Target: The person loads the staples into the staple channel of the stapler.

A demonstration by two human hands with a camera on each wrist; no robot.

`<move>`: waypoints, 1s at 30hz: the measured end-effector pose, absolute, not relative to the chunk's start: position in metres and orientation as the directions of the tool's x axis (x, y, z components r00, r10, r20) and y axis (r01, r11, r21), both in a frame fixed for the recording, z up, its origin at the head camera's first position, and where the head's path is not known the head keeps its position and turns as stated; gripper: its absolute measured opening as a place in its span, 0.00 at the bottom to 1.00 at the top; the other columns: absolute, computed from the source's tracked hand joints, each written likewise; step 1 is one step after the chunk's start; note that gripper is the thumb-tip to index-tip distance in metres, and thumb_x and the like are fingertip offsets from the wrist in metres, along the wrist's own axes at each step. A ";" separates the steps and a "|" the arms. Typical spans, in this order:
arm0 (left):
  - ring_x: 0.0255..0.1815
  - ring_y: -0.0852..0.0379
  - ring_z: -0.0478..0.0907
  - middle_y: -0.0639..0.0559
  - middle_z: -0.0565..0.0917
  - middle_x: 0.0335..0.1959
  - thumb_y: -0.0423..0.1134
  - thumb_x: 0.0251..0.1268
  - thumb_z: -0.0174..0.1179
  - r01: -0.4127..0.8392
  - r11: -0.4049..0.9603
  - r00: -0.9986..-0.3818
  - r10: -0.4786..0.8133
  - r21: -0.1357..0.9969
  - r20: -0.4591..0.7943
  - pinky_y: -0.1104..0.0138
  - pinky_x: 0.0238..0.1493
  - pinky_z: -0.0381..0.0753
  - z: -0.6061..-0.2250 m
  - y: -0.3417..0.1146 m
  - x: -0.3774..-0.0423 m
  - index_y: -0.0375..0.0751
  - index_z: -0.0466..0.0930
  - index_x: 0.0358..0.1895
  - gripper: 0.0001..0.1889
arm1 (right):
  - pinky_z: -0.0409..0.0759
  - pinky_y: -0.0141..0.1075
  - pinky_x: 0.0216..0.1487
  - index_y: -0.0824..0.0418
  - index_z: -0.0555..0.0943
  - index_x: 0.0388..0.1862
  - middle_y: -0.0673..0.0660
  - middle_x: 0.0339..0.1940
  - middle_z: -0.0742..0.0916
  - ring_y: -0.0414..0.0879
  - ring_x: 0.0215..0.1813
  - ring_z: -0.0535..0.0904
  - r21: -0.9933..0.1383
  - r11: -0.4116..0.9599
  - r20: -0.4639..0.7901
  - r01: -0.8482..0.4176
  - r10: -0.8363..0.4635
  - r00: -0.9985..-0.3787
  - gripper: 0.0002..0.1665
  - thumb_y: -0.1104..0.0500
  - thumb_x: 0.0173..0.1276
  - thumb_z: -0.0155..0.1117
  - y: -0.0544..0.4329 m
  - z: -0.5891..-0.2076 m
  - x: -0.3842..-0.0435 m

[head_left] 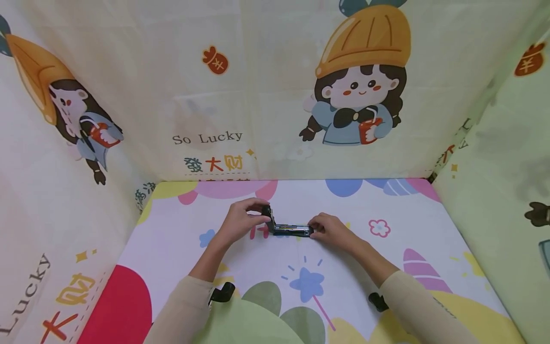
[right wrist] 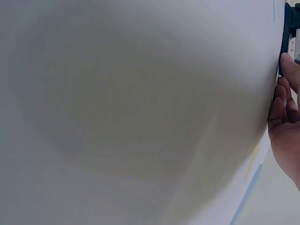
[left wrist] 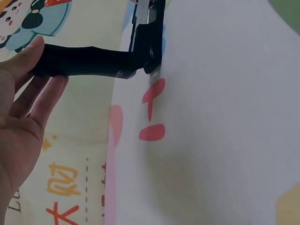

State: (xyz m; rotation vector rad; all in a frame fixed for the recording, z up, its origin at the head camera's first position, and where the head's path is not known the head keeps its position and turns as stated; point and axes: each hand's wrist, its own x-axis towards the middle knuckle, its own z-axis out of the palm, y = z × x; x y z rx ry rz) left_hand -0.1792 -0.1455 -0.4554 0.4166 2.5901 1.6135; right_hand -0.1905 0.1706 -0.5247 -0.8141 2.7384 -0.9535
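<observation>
Left hand: fingers pinching upright arm of the stapler
Right hand: fingers pinching its level end
Stapler: opened, between both hands' fingers

Over the remote feed I read "So Lucky" above the characters 發大财 on the back wall, where a printed red pouch bore a ¥ sign, as did a second pouch on the right wall. On the left wall I noted "Lucky", 财 and 大; the left wrist view also showed both characters. Lettering on the right sleeve was too small to read.
</observation>
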 end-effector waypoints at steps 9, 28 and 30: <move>0.50 0.51 0.85 0.50 0.87 0.50 0.35 0.57 0.78 0.206 0.422 -0.951 0.299 0.883 0.079 0.62 0.48 0.89 -0.452 -0.126 -0.180 0.46 0.89 0.54 0.20 | 0.81 0.36 0.46 0.61 0.85 0.50 0.51 0.40 0.84 0.40 0.41 0.79 -0.635 0.656 0.018 -0.409 -0.516 -0.856 0.17 0.60 0.64 0.77 0.171 -0.524 -0.190; 0.46 0.55 0.85 0.51 0.89 0.49 0.37 0.60 0.76 0.383 0.551 -0.877 0.468 0.741 0.106 0.69 0.37 0.83 -0.448 -0.088 -0.190 0.43 0.88 0.54 0.18 | 0.81 0.36 0.47 0.60 0.85 0.49 0.51 0.39 0.85 0.41 0.41 0.79 -0.655 0.640 0.019 -0.402 -0.517 -0.856 0.16 0.61 0.63 0.78 0.172 -0.526 -0.195; 0.46 0.57 0.85 0.52 0.89 0.49 0.37 0.60 0.76 0.395 0.568 -0.872 0.480 0.722 0.100 0.69 0.44 0.82 -0.448 -0.085 -0.191 0.43 0.88 0.53 0.18 | 0.81 0.36 0.47 0.60 0.85 0.49 0.51 0.39 0.84 0.41 0.41 0.78 -0.654 0.640 0.021 -0.405 -0.519 -0.855 0.16 0.60 0.63 0.78 0.172 -0.526 -0.195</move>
